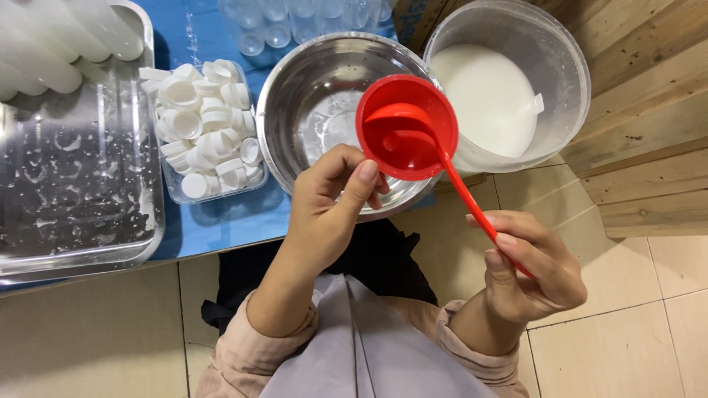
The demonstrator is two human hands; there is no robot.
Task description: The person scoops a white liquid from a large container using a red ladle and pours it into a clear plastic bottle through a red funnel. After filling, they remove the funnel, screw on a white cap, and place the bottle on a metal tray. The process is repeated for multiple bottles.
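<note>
Left hand raised over the lap, fingers curled around something hidden under the red funnel; right hand lower, pinching the thin handle of a red ladle, its scoop tipped into the funnel; both held above the rim of a shiny steel bowl; beside it a translucent tub of white liquid; ribbed white caps heaped in a clear tray; blue tabletop, beige tiled floor.
</note>
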